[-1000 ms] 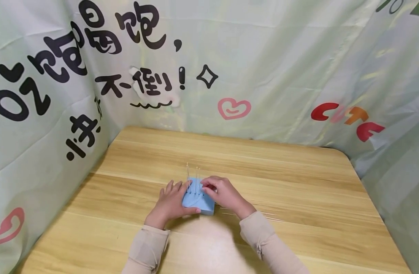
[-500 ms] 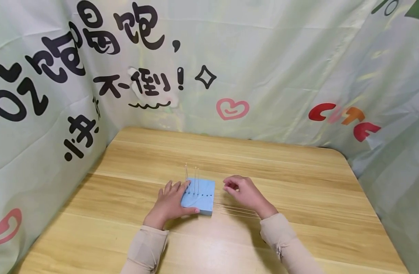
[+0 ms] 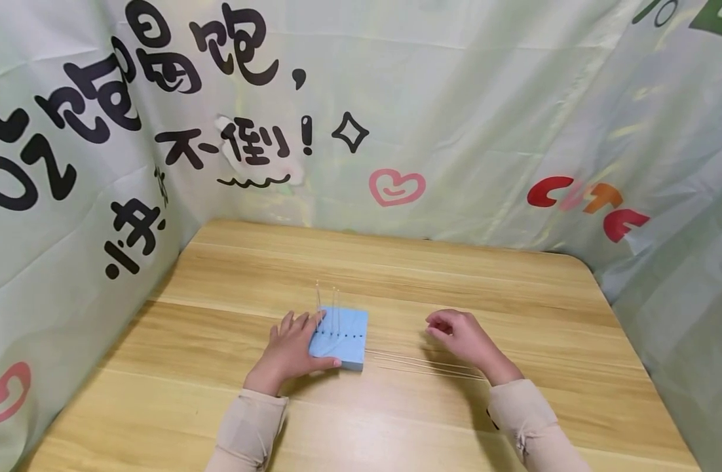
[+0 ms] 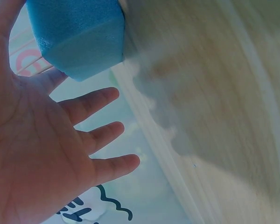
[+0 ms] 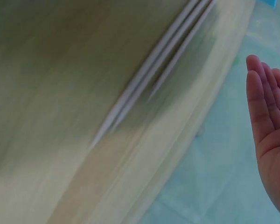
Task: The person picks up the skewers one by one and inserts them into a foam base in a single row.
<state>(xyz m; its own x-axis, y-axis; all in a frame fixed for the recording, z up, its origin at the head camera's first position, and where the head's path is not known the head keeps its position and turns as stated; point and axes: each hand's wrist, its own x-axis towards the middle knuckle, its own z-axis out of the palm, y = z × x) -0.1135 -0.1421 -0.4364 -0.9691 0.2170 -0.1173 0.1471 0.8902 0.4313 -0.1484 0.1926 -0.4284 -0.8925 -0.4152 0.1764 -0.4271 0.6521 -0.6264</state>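
A light-blue foam block point(image 3: 352, 321) with a row of dark holes sits mid-table; its side point(image 4: 84, 42) fills the top of the left wrist view. My left hand point(image 3: 287, 354) grips its left part between thumb and index finger, the other fingers spread off it. Several thin skewers point(image 3: 334, 311) stand upright in the left holes, while holes on the right show no stick. Over the table to the right, my right hand point(image 3: 468, 339) hovers with loosely bent fingers and nothing visible in them. Loose skewers point(image 5: 144, 73) with pointed ends lie below it.
The wooden tabletop point(image 3: 266, 255) runs back to a printed cloth point(image 3: 455, 131) that hangs behind and at both sides. The loose skewers lie between the block's right side and the right forearm.
My right hand has left the block and moved right, above the loose skewers. My left hand stays on the block, and the upright skewers stand as before.
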